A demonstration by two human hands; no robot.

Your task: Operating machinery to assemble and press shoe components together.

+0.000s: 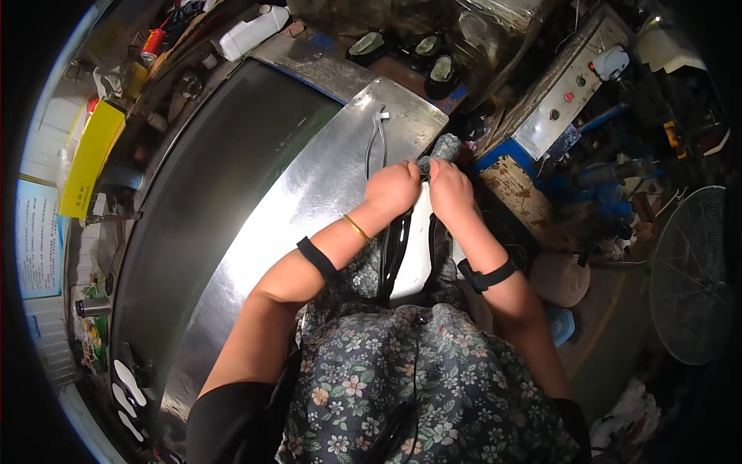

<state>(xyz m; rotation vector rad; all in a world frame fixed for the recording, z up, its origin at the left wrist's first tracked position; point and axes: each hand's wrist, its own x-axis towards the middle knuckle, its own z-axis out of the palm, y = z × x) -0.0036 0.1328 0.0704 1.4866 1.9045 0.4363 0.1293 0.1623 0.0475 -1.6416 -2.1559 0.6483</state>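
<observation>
A glossy black shoe upper (396, 255) with a long white insole (415, 251) along its middle lies lengthwise in my lap. Both hands meet at its narrow far end. My left hand (393, 188) is closed with the fingers curled in, against my right hand (450, 190), which is also closed. What the fingertips pinch is largely hidden, but it is the end of the upper. Just beyond them sits a grey speckled bundle (444, 147). Metal pincers (376, 144) lie on the steel tabletop (309, 185), close to my left hand.
A dark conveyor belt (224, 147) curves along the left, with white insoles (127, 380) at its near end. Several dark shoe pieces (441, 71) stand at the back. To the right are a control box (568, 97) with buttons and a round fan (692, 274).
</observation>
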